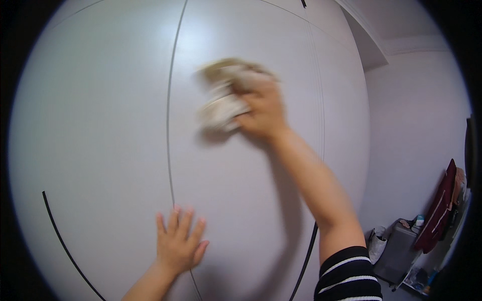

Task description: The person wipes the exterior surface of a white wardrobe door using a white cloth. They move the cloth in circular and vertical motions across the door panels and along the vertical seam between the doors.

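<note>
My right hand (263, 108) is closed on a crumpled cream and beige cloth (223, 108), pressed up against the upper part of a pale wardrobe door (241, 185). Both the hand and the cloth are smeared by motion. Lower down, my left hand (178, 243) lies flat with fingers spread, over the dark seam (170, 150) between two doors. Nothing is in it. A black sleeve with white stripes (349, 276) covers my right upper arm.
Long black handles run down the left door (65, 246) and the right door (307, 258). At the right stand a grey suitcase (397, 251), a white bag (376, 245) and a rack with a hanging dark red garment (438, 213), beside a plain wall (411, 115).
</note>
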Demonstrator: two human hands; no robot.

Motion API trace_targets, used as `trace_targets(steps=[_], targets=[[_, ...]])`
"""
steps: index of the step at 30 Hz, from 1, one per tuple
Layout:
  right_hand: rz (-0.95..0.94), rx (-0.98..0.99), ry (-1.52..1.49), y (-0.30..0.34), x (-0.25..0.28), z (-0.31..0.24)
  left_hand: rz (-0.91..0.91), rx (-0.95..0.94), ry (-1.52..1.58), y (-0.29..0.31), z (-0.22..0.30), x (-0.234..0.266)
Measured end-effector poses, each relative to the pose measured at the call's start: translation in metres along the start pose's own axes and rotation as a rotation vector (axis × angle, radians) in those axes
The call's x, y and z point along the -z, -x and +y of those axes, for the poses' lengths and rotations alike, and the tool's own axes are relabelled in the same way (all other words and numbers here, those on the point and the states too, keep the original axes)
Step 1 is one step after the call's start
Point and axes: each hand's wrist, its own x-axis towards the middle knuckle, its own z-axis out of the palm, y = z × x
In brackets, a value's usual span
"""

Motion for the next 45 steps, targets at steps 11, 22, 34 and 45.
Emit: trace_targets(steps=[11,22,34,45], targets=[[-0.017,-1.575,0.781,0.043,0.088,0.07,0.0,0.063,-0.098,0.016,-0.026,-0.003],[-0.11,0.246,0.039,-0.15,-0.186,-0.157,0.1,0.056,-0.124,0.015,-0.032,-0.007],[-0.054,-0.471,0.53,-0.022,0.007,0.045,0.053,0.045,-0.11,0.011,-0.028,-0.002],[0.047,-1.519,0.906,0.054,0.076,0.073,0.018,0.044,-0.118,0.007,-0.023,-0.001]])
